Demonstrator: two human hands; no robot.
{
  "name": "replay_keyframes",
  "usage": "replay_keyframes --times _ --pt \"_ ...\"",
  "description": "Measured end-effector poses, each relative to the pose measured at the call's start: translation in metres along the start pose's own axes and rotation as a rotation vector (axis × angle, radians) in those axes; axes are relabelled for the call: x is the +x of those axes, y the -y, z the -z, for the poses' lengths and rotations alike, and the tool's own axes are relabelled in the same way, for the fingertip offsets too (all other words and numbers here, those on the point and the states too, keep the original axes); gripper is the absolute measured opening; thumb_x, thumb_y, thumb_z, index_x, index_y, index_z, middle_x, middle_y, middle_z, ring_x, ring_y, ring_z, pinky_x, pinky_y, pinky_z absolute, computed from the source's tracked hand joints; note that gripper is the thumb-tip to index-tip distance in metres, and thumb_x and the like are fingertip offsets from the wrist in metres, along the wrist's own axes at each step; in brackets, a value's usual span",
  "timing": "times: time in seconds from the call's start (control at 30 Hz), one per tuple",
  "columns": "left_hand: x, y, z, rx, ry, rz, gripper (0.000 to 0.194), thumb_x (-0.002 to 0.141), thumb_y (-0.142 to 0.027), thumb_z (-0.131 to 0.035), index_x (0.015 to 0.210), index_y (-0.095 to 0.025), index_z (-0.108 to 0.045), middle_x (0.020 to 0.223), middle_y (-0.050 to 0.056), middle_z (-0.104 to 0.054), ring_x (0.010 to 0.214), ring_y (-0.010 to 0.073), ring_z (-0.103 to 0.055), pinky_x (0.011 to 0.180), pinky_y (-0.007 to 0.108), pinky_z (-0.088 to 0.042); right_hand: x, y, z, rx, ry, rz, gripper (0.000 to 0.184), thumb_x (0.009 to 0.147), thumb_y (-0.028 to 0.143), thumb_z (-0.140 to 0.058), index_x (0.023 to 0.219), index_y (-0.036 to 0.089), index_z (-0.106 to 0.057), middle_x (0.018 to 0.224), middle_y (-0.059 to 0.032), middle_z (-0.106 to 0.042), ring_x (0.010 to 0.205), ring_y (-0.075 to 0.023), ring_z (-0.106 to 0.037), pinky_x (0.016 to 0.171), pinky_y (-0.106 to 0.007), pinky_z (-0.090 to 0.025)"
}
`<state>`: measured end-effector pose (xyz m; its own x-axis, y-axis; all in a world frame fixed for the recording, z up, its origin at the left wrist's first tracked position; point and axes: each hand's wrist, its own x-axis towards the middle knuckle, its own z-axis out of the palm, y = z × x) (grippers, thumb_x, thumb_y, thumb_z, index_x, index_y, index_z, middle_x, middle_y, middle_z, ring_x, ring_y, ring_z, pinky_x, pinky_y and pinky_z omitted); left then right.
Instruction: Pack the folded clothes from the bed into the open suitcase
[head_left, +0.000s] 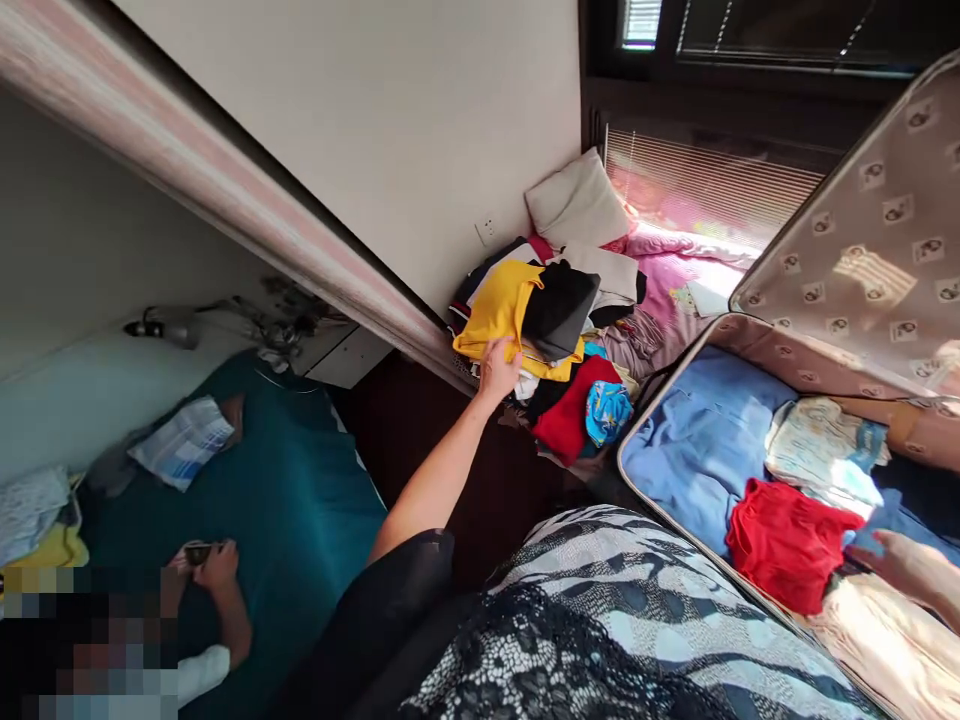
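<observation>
1. Left hand point(499, 372): fingers closed on the near edge of a yellow garment point(495, 305); the thumb side faces the suitcase point(628, 478).
2. Yellow garment: on the clothes pile beside the wall point(450, 120). From the grip, most of its visible cloth lies beyond the fingertips, spreading away from the person and to the left. Folded and partly covered, so long axis cannot be told.
3. Black garment point(559, 298): lies against the yellow one, beyond the grip and to its right.
4. Nearer hand: the left, in contact. Right hand point(911, 572) is well apart, over the open suitcase on the other side of the body.
5. Right hand: looks open, nothing seen in its grasp. Fingers point toward the red garment point(787, 545), just beside it; blurred, so touch on the cloth beneath cannot be told.
6. Suitcase: right of the pile, lid raised. Blue garment point(686, 430) inside, left of the red one.
7. Lower left: another person, hands point(217, 565) around a small object, over a green bed point(300, 520).
</observation>
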<state>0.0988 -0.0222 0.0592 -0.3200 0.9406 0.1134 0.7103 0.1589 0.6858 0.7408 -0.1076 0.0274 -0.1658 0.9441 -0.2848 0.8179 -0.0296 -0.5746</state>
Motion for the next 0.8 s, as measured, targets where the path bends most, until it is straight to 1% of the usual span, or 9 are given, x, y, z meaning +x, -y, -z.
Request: replay_keyframes --times 0.07,0.13,0.23,0.3,0.4,0.5,0.6,0.7,0.8 --pt "0.040 0.019 0.015 0.070 -0.072 0.078 0.039 0.098 -0.020 -0.070 0.136 -0.014 -0.072 0.145 0.022 -0.069 0.145 0.0342 -0.061 0.129 0.048 -0.044 0.030 0.005 0.000 -0.089 -0.082 -0.087 0.072 0.067 0.097 -0.043 0.111 0.048 -0.072 0.052 -0.0090 -0.045 0.044 -0.0455 -0.060 0.048 -0.065 -0.045" --pt "0.078 0.036 0.030 0.078 -0.105 0.235 0.040 0.100 -0.023 -0.070 0.139 -0.013 -0.070 0.154 0.024 -0.064 0.153 0.0354 -0.055 0.131 0.047 -0.040 0.057 0.029 -0.005 -0.123 -0.136 -0.111 0.063 0.065 0.095 -0.049 0.101 0.048 -0.070 0.055 -0.0103 -0.052 0.049 -0.0464 -0.063 0.053 -0.066 -0.049" --pt "0.118 0.061 0.048 -0.045 -0.032 0.553 0.035 0.098 -0.026 -0.078 0.129 -0.009 -0.074 0.150 0.028 -0.067 0.154 0.0398 -0.055 0.124 0.047 -0.047 0.088 0.088 -0.024 -0.115 -0.108 -0.052 0.045 0.075 0.083 -0.059 0.097 0.046 -0.071 0.074 -0.0155 -0.072 0.061 -0.0451 -0.071 0.065 -0.065 -0.055" --pt "0.131 0.077 0.056 -0.154 0.077 0.657 0.026 0.095 -0.025 -0.084 0.113 -0.007 -0.077 0.129 0.026 -0.078 0.139 0.0399 -0.069 0.112 0.046 -0.057 0.104 0.133 -0.041 -0.149 -0.045 -0.010 0.045 0.081 0.071 -0.062 0.107 0.037 -0.076 0.088 -0.0186 -0.080 0.072 -0.0416 -0.077 0.074 -0.060 -0.060" --pt "0.135 0.094 0.062 -0.257 0.187 0.697 0.020 0.089 -0.018 -0.090 0.094 -0.006 -0.075 0.090 0.017 -0.082 0.105 0.0331 -0.081 0.097 0.042 -0.064 0.124 0.194 -0.066 -0.228 0.037 0.078 0.055 0.088 0.059 -0.060 0.126 0.024 -0.078 0.101 -0.0165 -0.083 0.086 -0.0352 -0.081 0.080 -0.048 -0.062" --pt "0.132 0.102 0.066 -0.341 0.233 0.734 0.024 0.080 -0.011 -0.095 0.086 -0.007 -0.073 0.075 0.011 -0.078 0.094 0.0310 -0.082 0.095 0.043 -0.066 0.140 0.238 -0.084 -0.302 0.081 0.177 0.051 0.095 0.049 -0.060 0.135 0.023 -0.077 0.106 -0.0128 -0.085 0.086 -0.0293 -0.081 0.077 -0.038 -0.060" --pt "0.129 0.104 0.075 -0.438 0.277 0.753 0.023 0.075 -0.006 -0.095 0.086 -0.009 -0.075 0.083 0.013 -0.082 0.098 0.0325 -0.084 0.098 0.045 -0.068 0.152 0.266 -0.095 -0.346 0.121 0.277 0.046 0.099 0.045 -0.061 0.137 0.024 -0.078 0.105 -0.0109 -0.084 0.090 -0.0288 -0.080 0.075 -0.035 -0.059" --pt "0.124 0.099 0.086 -0.701 0.333 0.730 0.025 0.075 -0.003 -0.088 0.098 -0.010 -0.079 0.100 0.015 -0.086 0.106 0.0327 -0.084 0.102 0.045 -0.068 0.162 0.289 -0.104 -0.342 0.154 0.357 0.046 0.101 0.043 -0.061 0.140 0.024 -0.077 0.111 -0.0125 -0.083 0.096 -0.0297 -0.080 0.082 -0.038 -0.062" --pt "0.114 0.082 0.092 -1.051 0.364 0.699 0.029 0.083 -0.005 -0.076 0.111 -0.007 -0.079 0.106 0.015 -0.086 0.109 0.0302 -0.084 0.103 0.043 -0.069 0.166 0.320 -0.119 -0.288 0.086 0.487 0.066 0.099 0.049 -0.067 0.158 0.021 -0.062 0.142 -0.0203 -0.073 0.119 -0.0353 -0.076 0.099 -0.047 -0.063"
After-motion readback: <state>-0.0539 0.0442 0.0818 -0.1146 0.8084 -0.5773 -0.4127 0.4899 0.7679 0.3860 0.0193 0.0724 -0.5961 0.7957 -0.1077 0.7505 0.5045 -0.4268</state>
